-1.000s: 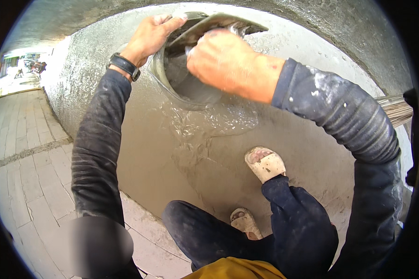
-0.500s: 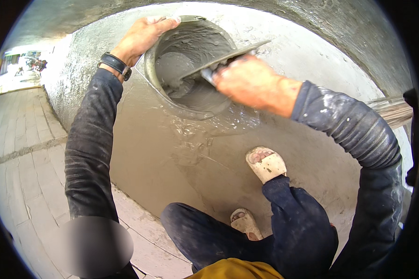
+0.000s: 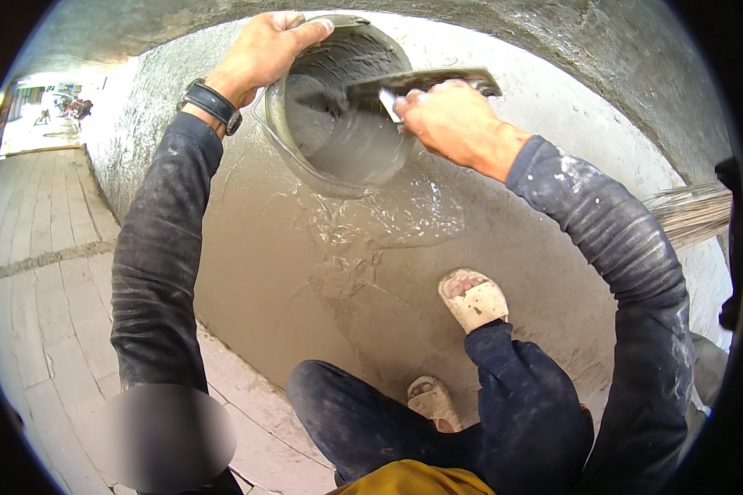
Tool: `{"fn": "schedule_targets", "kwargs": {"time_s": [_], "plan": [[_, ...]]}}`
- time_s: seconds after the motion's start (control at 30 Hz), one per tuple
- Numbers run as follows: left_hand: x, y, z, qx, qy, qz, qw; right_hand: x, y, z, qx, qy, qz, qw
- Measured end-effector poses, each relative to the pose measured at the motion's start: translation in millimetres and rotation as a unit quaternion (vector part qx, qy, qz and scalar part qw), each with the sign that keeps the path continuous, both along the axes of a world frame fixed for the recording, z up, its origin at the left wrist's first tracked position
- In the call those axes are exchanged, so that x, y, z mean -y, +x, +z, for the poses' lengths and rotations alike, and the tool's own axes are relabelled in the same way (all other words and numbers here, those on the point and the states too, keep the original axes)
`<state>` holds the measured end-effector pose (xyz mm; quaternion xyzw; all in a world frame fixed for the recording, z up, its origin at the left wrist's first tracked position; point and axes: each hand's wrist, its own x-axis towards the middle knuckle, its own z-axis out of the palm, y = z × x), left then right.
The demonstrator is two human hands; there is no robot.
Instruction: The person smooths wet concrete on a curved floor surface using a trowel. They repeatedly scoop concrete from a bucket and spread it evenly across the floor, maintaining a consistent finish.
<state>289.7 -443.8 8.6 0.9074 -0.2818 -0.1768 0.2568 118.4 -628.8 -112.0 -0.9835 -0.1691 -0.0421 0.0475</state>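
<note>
My left hand (image 3: 260, 54) grips the rim of a dark bucket (image 3: 282, 136), its thumb laid over the upper edge. The bucket is tilted so its mouth faces me, and wet grey cement (image 3: 314, 124) coats its wall and pools at the bottom. In my right hand (image 3: 454, 122) is the handle of a plastering trowel (image 3: 425, 80), a flat blade smeared with cement. The blade's left end reaches into the bucket's mouth, and its right end sticks out past the rim. My right fingers are wrapped round the handle.
Wet cement slurry (image 3: 248, 256) covers the floor below the bucket and around my sandalled feet (image 3: 473, 301). A rough grey wall (image 3: 545, 49) curves along the far side. Broom bristles (image 3: 689, 206) show at the right. Paving (image 3: 49, 330) runs along the left.
The trowel has moved up and to the right, its blade now flatter and partly drawn out of the bucket. The bucket has shifted slightly up with my left hand still on its rim.
</note>
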Motion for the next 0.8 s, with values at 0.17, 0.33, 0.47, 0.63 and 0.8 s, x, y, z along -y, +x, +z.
{"fn": "schedule_targets", "kwargs": {"time_s": [0.17,0.33,0.47,0.63,0.8], "plan": [[7,-15,8,0.065,0.058,-0.055,0.995,1,1,-12,0.086,0.071,-0.057,0.992],[9,-31,10,0.154,0.005,-0.130,0.979,-17,-19,-23,-0.044,0.153,-0.084,0.984],[11,-41,6,0.147,-0.030,-0.152,0.977,-32,-31,-24,-0.173,0.307,-0.124,0.927],[2,-52,9,0.141,-0.042,-0.145,0.978,-48,-34,-30,-0.306,0.493,-0.149,0.801],[-13,-48,2,0.133,-0.086,-0.106,0.982,-64,-30,-38,-0.307,0.645,-0.115,0.690]]}}
